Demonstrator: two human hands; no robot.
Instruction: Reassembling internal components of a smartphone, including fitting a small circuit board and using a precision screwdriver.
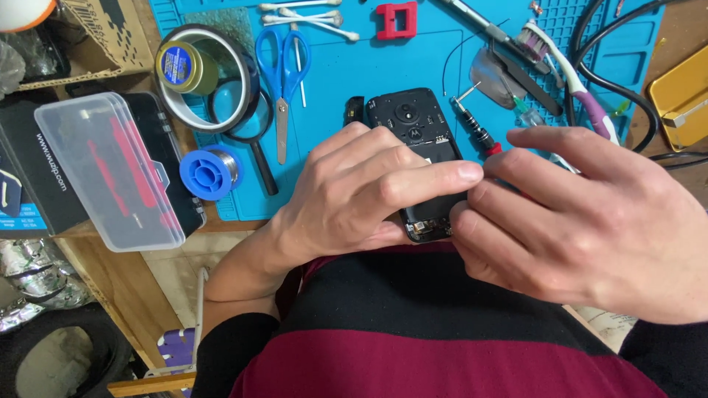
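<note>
Black phone (pixel 413 129), back cover off, inner frame and round camera module exposed; held over near edge of blue work mat (pixel 354 74), above lap. Cover removal judged done; inner frame apparently in place, so deeper disassembly judged not yet done. Whether any screws are out: cannot tell.

Left hand (pixel 354 195) curled around phone's left side and middle, index finger stretched across the body toward right edge, thumb tucked under; firm hold. Right hand (pixel 582 228) half closed, fingertips pressed against phone's lower right edge beside the bottom connector area; whether anything small is pinched between those fingertips: cannot tell, hidden by fingers.

Small black part (pixel 355 110) just beside phone's upper left corner, lying on mat. Precision screwdriver (pixel 476 129), black with red end, just right of phone, touching neither hand.

Around: blue-handled scissors (pixel 282 70) and magnifier (pixel 247 121) left of phone; tape roll (pixel 203 74) and blue solder spool (pixel 210 173) further left; clear plastic case (pixel 110 173) on black box at bench edge. Cotton swabs (pixel 310 16) and red clamp-like block (pixel 396 20) at far edge of mat. Toothbrush (pixel 571 74), tweezers and black cables (pixel 612 81) to the right; yellow tray (pixel 682 96) at far right.

Obstructions: none between hands and phone; screwdriver and toothbrush close to right hand, cables crowded behind. Lower half of phone mostly covered by both hands, so state there not readable
</note>
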